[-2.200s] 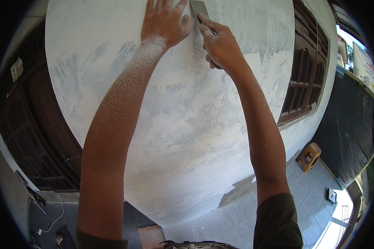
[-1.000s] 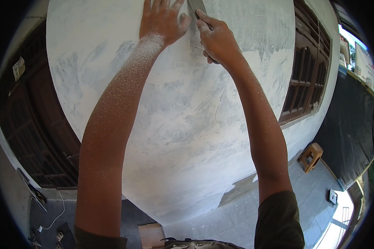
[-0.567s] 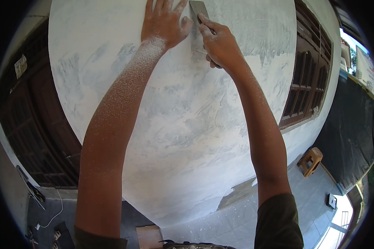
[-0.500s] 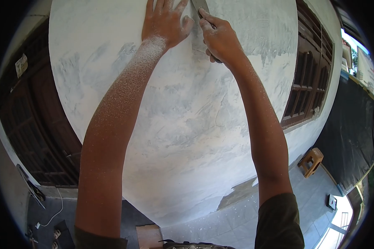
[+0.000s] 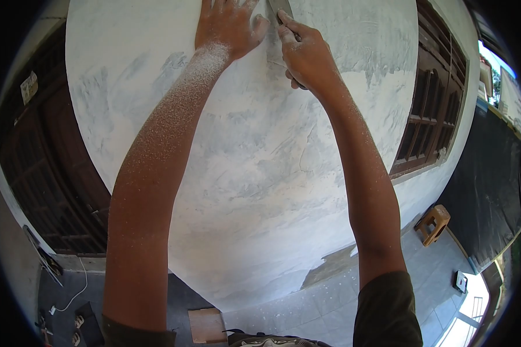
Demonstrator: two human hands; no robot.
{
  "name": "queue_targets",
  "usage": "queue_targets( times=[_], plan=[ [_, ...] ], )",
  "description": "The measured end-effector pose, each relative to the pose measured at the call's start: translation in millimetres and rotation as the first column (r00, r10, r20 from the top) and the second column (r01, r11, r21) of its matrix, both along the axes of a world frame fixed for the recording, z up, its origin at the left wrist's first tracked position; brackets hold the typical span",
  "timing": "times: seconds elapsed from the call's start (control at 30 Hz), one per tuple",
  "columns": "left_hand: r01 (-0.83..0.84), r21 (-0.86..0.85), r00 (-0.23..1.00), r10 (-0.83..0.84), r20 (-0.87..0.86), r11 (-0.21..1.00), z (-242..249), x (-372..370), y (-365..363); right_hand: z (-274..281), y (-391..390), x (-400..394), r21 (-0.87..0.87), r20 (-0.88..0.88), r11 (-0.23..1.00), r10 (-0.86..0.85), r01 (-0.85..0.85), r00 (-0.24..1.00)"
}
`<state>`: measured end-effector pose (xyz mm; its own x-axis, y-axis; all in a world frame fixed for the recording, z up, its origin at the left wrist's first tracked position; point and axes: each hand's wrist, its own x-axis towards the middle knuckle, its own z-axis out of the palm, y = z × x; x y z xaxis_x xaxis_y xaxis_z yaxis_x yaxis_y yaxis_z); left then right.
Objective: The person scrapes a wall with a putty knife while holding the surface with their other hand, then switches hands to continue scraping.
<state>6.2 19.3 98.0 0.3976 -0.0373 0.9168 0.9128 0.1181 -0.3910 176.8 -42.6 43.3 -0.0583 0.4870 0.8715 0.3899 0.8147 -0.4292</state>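
So the right hand point(image 5: 307, 55) has its fingers wrapped round a putty knife point(image 5: 281, 10) up at 12 o'clock, left hand point(image 5: 228, 26) spread on the patchy wall point(image 5: 243, 156).

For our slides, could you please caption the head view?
Left hand against a patchy wall, right hand gripping a scraper.

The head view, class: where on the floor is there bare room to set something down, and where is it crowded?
The light grey tiles look open between the right sleeve, the stool and the small black-and-white object. Crowded: the dark floor at lower left, with cable, sandals and brown board.
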Motion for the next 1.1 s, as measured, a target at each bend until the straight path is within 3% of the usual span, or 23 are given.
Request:
queue_targets(
  times=[0.23, 0.4, 1.1],
  plan=[
    [-0.001, -0.006, 1.0, 0.001, -0.004, 1.0, 0.7, -1.3, 3.2, 16.4, 1.3, 2.4, -0.03, -0.013, 0.998, 0.063, -0.063, 0.998],
    [-0.023, -0.061, 0.999, 0.025, 0.031, 0.998, 1.3, 1.8, -2.6, 3.3, 1.7, 2.9, -0.021, 0.006, 1.0, 0.009, -0.009, 1.0],
    [0.027, -0.045, 0.999, -0.026, 0.034, 0.999, 0.5, 4.2, -7.7, 9.6, 3.3, -1.3, -0.013, -0.011, 0.999, 0.052, -0.052, 0.999]
  ],
)
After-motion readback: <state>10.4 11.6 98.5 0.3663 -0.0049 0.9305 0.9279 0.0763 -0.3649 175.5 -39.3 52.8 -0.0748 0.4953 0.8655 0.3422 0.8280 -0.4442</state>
